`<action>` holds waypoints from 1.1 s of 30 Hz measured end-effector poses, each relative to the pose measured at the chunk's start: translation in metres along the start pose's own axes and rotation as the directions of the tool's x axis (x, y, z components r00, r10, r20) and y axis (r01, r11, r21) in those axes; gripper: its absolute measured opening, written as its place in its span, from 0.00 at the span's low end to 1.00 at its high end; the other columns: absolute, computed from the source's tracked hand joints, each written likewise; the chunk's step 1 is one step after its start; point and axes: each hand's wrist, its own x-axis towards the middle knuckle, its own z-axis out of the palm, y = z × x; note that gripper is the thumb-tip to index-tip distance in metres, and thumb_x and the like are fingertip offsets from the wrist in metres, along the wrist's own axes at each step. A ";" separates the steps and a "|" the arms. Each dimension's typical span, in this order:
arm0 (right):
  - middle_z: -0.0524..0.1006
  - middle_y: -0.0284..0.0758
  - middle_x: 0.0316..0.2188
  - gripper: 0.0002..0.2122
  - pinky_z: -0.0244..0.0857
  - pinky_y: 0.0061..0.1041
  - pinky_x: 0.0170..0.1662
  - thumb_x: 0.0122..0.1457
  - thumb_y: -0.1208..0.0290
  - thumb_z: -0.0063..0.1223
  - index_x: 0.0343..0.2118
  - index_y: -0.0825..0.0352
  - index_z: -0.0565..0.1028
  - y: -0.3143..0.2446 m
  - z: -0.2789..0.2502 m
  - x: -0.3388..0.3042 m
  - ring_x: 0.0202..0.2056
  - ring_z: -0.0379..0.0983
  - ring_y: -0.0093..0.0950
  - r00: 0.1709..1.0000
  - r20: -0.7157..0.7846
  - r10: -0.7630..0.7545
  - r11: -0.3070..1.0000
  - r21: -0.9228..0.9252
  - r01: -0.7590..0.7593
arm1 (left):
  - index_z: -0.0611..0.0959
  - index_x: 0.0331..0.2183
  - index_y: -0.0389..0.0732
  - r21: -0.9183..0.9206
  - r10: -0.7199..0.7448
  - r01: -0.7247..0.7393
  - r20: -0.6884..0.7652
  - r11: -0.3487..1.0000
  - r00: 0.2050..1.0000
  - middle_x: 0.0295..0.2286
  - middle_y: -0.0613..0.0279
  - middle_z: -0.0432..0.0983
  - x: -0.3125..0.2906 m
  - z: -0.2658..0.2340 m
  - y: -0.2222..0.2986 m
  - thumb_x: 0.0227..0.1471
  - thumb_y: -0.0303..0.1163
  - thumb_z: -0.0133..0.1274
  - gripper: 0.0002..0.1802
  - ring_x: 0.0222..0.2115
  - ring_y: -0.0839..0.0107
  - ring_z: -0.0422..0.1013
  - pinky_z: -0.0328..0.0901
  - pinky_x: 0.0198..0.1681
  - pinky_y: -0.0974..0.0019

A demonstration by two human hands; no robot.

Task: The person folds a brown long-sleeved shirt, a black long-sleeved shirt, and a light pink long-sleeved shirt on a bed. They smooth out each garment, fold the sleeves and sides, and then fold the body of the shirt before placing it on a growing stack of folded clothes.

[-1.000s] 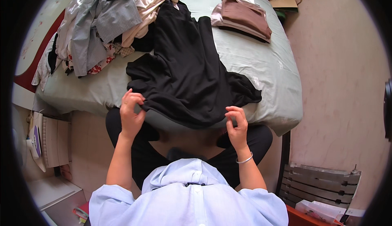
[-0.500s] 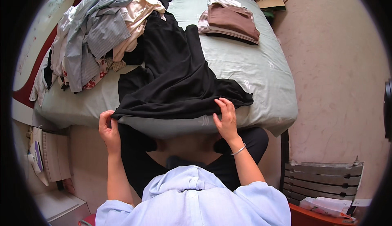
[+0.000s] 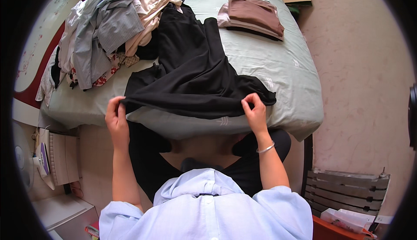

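Observation:
A long black garment [image 3: 186, 75] lies spread in loose folds across the bed, its near edge running along the bed's front. At its near left corner, my left hand [image 3: 117, 120] is closed, pinching the cloth between thumb and fingers. My right hand [image 3: 257, 114], with a bracelet on the wrist, pinches the same edge further right. Between the two hands the edge sags slightly over the pale green sheet [image 3: 291, 83]. The garment's far end reaches back beside the heap of clothes.
A tall heap of crumpled clothes [image 3: 108, 27] covers the far left of the bed. Folded clothes [image 3: 254, 14] form a stack at the far right, brown on top. An iron [image 3: 44, 158] stands at the left, and a dark slatted rack [image 3: 343, 192] at the lower right.
My right hand has gone from loosely spread fingers on the cloth to a pinch on its edge, a little further right. My left hand keeps its hold on the corner.

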 end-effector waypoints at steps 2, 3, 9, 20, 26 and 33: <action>0.74 0.38 0.21 0.07 0.66 0.29 0.31 0.56 0.75 0.55 0.28 0.70 0.70 0.008 0.001 0.019 0.24 0.72 0.32 0.996 -0.085 0.007 0.999 -0.040 -0.011 | 0.76 0.37 0.35 0.052 0.015 -0.018 0.053 0.998 0.998 0.29 0.70 0.68 0.021 0.015 -0.007 0.60 0.23 0.44 0.06 0.31 0.82 0.63 0.59 0.37 0.78; 0.74 0.38 0.21 0.07 0.66 0.30 0.31 0.57 0.74 0.55 0.29 0.70 0.70 0.010 0.001 0.029 0.24 0.72 0.32 0.991 -0.126 0.036 0.997 -0.070 -0.045 | 0.76 0.37 0.35 0.106 0.050 -0.060 0.096 0.993 0.994 0.28 0.70 0.68 0.033 0.024 -0.016 0.60 0.23 0.45 0.06 0.29 0.81 0.63 0.59 0.36 0.78; 0.74 0.38 0.37 0.07 0.63 0.35 0.43 0.51 0.79 0.52 0.33 0.64 0.73 0.004 0.022 0.046 0.39 0.69 0.38 0.952 -0.083 -0.295 0.875 -0.423 0.234 | 0.77 0.37 0.36 0.458 -0.089 -0.057 0.292 0.887 0.952 0.29 0.50 0.77 0.059 0.033 -0.128 0.56 0.33 0.50 0.11 0.31 0.57 0.74 0.67 0.36 0.60; 0.78 0.38 0.28 0.08 0.68 0.29 0.37 0.52 0.81 0.53 0.36 0.69 0.77 0.005 0.059 0.073 0.32 0.77 0.34 0.988 0.087 -0.124 0.992 0.012 0.124 | 0.80 0.32 0.42 0.626 -0.140 0.050 0.095 0.779 0.986 0.29 0.51 0.79 0.054 0.059 -0.135 0.50 0.41 0.53 0.13 0.33 0.49 0.74 0.68 0.35 0.52; 0.79 0.38 0.26 0.06 0.68 0.27 0.33 0.56 0.76 0.54 0.36 0.69 0.77 0.033 0.061 0.119 0.28 0.77 0.30 0.979 0.200 0.043 0.985 -0.174 -0.007 | 0.78 0.26 0.34 0.184 -0.270 0.229 0.242 0.956 0.932 0.17 0.71 0.69 0.069 0.040 -0.165 0.53 0.33 0.58 0.11 0.20 0.84 0.61 0.57 0.23 0.74; 0.74 0.37 0.31 0.06 0.67 0.34 0.35 0.52 0.81 0.53 0.33 0.67 0.75 -0.010 0.054 0.102 0.29 0.72 0.37 0.952 0.131 -0.277 0.902 -0.307 0.305 | 0.79 0.27 0.38 0.061 -0.434 0.440 0.332 0.896 0.837 0.20 0.77 0.71 0.075 0.027 -0.168 0.56 0.30 0.56 0.08 0.22 0.89 0.63 0.57 0.25 0.80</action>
